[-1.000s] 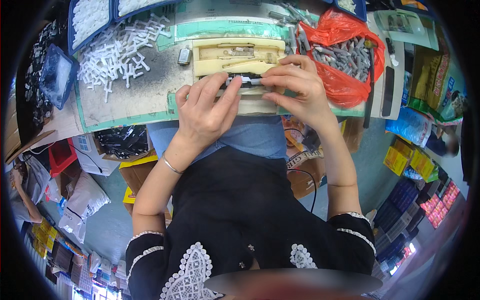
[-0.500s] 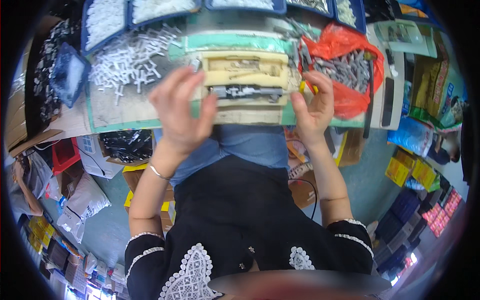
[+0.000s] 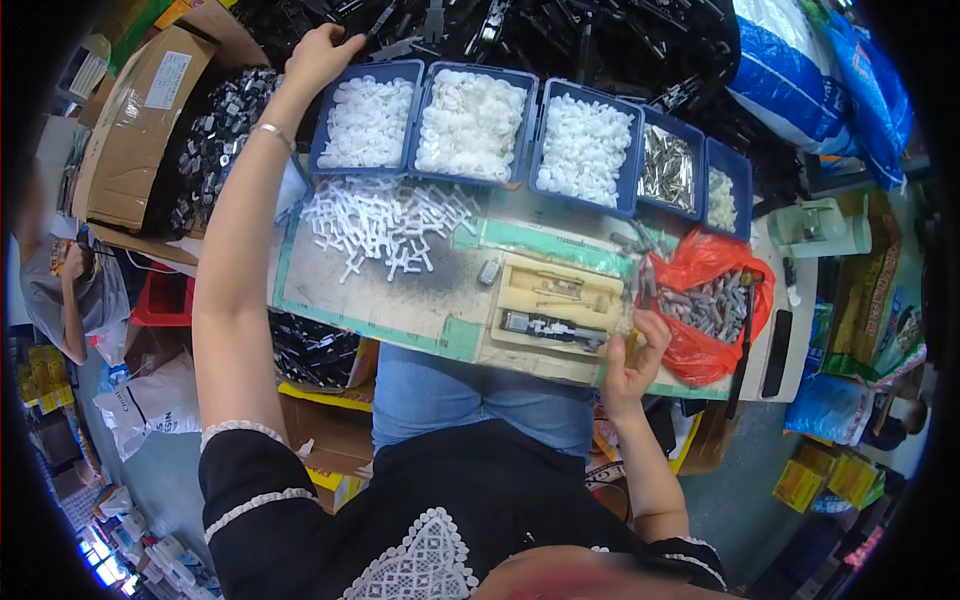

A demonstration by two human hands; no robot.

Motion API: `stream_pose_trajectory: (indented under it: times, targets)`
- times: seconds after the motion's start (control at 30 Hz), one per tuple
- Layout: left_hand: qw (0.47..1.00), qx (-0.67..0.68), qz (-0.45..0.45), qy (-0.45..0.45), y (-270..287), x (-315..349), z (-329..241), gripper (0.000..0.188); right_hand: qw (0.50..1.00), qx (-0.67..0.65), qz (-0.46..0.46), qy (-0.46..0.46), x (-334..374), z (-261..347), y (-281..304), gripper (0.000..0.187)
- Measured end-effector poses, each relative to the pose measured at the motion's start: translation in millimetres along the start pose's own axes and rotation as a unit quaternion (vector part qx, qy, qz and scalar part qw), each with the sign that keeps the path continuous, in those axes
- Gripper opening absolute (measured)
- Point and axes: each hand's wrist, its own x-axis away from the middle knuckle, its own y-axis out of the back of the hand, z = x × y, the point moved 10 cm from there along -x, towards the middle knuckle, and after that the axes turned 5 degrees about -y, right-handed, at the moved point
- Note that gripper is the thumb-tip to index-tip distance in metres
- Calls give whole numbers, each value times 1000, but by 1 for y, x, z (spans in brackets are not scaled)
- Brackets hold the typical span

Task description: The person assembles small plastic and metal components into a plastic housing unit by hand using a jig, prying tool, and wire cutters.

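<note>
My left hand [image 3: 322,56] is stretched far out at the back left, at the edge of a heap of black parts [image 3: 490,30]. Its fingers look slightly apart, and I make out nothing in them. Beside the right end of a cream-coloured fixture block [image 3: 562,274] is my right hand [image 3: 635,362], fingers curved and apart, holding nothing visible. A long black and grey mechanism [image 3: 555,328] lies in the fixture's near slot. Small metal pieces show in the far slot. Just left of the block sits a small grey metal piece [image 3: 489,272].
Blue trays [image 3: 533,140] of white plastic pieces and metal pins line the table's back. White T-shaped parts [image 3: 385,225] lie loose before them. On the right, a red plastic bag [image 3: 712,370] holds grey parts. A cardboard box [image 3: 135,140] stands at the left.
My left hand has gone from beside the fixture to the black heap at the back. The right hand stays by the fixture's right end. The whole view has shifted.
</note>
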Motion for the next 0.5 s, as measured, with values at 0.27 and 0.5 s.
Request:
stream_pose_trajectory:
  times: [0.27, 0.5]
  targets:
    - [998, -8, -50, 41, -7, -15, -11, 63, 1000, -4, 1, -18, 0, -3, -2, 32]
    - [978, 177, -108, -31, 24, -6, -12, 43, 989, -122, -48, -72, -7, -14, 17, 27]
